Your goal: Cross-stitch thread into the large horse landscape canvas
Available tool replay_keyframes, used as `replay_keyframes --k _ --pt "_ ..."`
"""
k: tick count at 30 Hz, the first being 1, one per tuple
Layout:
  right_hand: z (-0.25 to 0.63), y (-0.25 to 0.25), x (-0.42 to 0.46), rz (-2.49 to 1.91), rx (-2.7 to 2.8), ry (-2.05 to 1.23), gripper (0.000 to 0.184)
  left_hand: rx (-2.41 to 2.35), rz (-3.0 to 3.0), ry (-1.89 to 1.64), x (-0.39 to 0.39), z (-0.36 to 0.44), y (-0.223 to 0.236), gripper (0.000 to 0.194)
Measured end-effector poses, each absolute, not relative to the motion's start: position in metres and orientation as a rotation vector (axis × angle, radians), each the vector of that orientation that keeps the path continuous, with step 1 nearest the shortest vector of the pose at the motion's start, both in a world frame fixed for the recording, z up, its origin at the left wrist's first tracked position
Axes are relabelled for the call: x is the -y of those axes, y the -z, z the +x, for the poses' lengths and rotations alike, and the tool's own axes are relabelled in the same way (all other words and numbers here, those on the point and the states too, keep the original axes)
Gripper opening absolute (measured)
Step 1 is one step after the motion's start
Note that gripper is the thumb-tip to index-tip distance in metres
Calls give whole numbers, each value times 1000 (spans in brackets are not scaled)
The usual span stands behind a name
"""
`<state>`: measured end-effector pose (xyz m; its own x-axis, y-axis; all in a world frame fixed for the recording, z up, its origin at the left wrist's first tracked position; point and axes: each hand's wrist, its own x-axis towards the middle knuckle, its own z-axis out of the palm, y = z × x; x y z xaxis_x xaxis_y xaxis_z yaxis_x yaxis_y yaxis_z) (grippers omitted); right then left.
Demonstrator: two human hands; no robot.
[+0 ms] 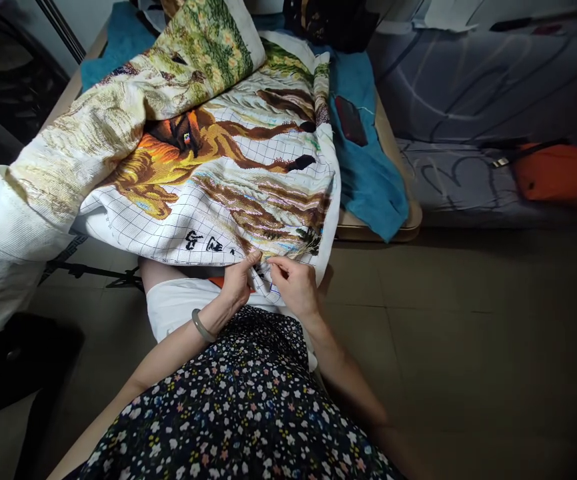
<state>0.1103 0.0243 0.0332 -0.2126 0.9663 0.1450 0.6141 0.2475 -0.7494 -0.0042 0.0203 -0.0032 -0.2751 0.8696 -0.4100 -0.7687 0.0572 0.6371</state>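
A large cross-stitch canvas (178, 233), white with a printed grid, spreads from the table over my lap. Stitched brown horse shapes, green foliage and black characters cover parts of it. At its near edge my left hand (238, 280) grips the cloth, the thumb on top and the fingers hidden beneath; a grey bangle (203, 325) circles that wrist. Close beside it my right hand (295, 287) is closed in a pinch above the stitched corner. Whatever sits between those fingertips is too small to make out. Loose thread ends show near the dark stitched patch to the right.
Under the canvas, a teal cloth (373, 193) covers a low table with a rounded edge (413, 223). A dark phone (351, 121) with a cable lies on it. To the right stand a grey patterned sofa (448, 87) and an orange bag (558, 175). Black tripod legs (123, 277) are at left.
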Motion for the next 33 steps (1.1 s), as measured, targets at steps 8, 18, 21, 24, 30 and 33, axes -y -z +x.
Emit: replay_keyframes --k 8,18,21,24,30,33 --pt "109 -37 -26 -1444 1994 -657 25 -985 144 -1576 -20 -4 3 36" --pt "92 -29 -18 -1515 1848 -770 11 -984 172 -1620 -19 -4 0 37" --pt "95 -20 -17 -1422 1691 -992 12 -1018 199 -1623 -21 -4 -1 34" --pt "97 -13 -18 -1398 1619 -1071 14 -1011 201 -1642 -22 -4 0 31" --pt "94 -11 -16 -1399 1605 -1041 13 -1050 193 -1620 -24 -4 -1 29" --pt "93 -11 -14 -1400 1615 -1019 12 -1059 189 -1629 -24 -4 -1 27"
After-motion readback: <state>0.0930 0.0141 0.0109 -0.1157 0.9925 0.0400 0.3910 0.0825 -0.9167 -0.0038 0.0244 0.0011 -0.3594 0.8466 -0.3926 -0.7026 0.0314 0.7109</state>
